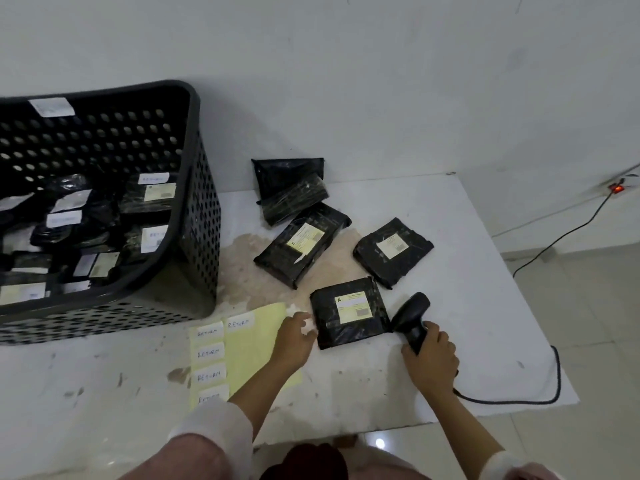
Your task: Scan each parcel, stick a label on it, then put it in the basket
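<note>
A black parcel [349,313] with a pale shipping label lies on the white table near me. My right hand [431,358] grips a black barcode scanner [412,317], its head right beside the parcel's right edge. My left hand [294,341] hovers just left of the parcel with fingers loosely spread, over the yellow sheet [252,344] of white "RETURN" labels. Three more black parcels lie further back: one long [301,249], one to the right [393,251], one by the wall [291,188]. The black perforated basket [201,216] at left holds several labelled parcels.
The scanner's cable [540,389] loops along the table's right edge. A power strip with a red light [618,188] sits by the wall at right, its cord running over the tiled floor. The table [467,306] ends to the right and near my body.
</note>
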